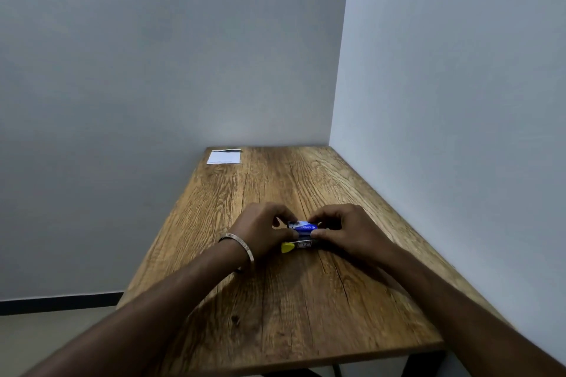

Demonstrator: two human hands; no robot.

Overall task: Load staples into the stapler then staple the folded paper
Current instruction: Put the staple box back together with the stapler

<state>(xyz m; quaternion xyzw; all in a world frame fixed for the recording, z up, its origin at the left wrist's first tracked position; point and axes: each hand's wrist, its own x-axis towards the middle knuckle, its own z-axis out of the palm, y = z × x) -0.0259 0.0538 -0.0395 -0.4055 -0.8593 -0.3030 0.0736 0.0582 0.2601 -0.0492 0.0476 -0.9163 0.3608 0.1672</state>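
Grey walls corner a wooden table [275, 300]. Near its middle, the left hand [260, 231] and right hand [346, 231] pinch a small blue staple box [303, 227] between fingertips, just above the yellow-ended stapler [298, 245]. Folded paper [223, 157] lies at the table's far left corner.

Wooden table [275, 315] set in a corner; grey walls [153, 55] on two sides

You can read nothing for certain: the blue staple box [302, 227] carries white lettering, and the stapler [298, 245] a label, both too blurred.
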